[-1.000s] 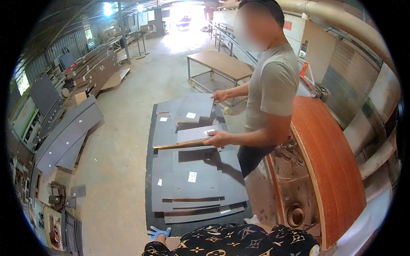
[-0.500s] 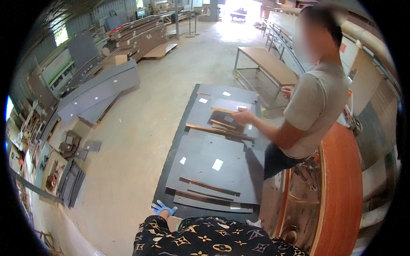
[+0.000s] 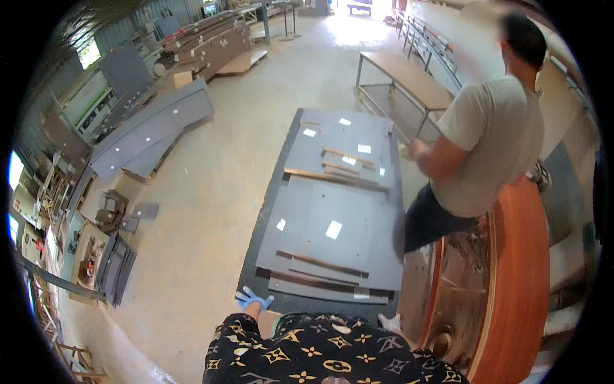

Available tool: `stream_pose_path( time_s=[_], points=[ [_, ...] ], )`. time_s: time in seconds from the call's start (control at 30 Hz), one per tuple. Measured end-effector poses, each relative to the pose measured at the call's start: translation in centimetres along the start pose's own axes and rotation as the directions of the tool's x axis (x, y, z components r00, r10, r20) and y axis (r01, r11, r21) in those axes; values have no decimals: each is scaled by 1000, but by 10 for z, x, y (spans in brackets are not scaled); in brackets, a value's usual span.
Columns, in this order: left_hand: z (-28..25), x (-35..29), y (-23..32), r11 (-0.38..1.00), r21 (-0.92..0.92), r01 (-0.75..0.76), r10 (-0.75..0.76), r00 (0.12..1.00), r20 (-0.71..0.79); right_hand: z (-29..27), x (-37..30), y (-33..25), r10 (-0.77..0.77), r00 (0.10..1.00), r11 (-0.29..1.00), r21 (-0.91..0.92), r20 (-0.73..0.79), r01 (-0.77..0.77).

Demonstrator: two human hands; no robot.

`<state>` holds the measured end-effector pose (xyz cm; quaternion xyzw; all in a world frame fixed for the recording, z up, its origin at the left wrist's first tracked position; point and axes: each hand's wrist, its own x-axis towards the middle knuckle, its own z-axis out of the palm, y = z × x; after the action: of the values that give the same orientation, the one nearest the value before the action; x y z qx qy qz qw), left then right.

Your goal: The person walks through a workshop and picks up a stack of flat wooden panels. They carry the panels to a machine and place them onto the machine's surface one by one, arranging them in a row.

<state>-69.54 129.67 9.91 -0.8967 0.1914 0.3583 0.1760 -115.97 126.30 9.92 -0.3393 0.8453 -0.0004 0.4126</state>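
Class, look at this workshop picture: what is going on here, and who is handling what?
A co-worker in a grey shirt stands at the right edge of a low stack of grey panels, forearm held out over its far end. The wearer's left hand, in a blue glove, hangs by the stack's near corner, holding nothing. The right hand is out of sight.

A co-worker [image 3: 492, 147] stands beside a curved reddish-brown wooden piece [image 3: 521, 281].

Pale concrete workshop floor [image 3: 224, 192] lit by daylight, grey cabinet units [image 3: 147, 131] ranged along the left, corrugated metal wall [image 3: 153, 13] behind, wooden-topped metal-framed bench [image 3: 403, 77] set at the back.
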Motion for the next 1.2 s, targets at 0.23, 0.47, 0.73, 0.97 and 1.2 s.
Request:
stream_pose_path(
  time_s=[0.23,0.47,0.73,0.97,1.2],
  points=[
    [7,5,3,1000,14,-5,5,1000,28,34,63,50,-106,990,992,65,-93,112],
    [10,20,-1,1000,-20,-2,3,1000,23,19,18,9,90,996,995,-31,-14,-90],
    [8,40,1,999,-35,1,1,999,40,27,11,6,124,989,986,-104,-84,-132],
    [14,84,1,989,-101,-106,98,992,-83,47,10,1,166,986,984,-66,-34,-168],
    [35,103,-49,830,-136,-540,488,823,-290,112,41,48,89,996,995,37,27,-90]
  ],
)
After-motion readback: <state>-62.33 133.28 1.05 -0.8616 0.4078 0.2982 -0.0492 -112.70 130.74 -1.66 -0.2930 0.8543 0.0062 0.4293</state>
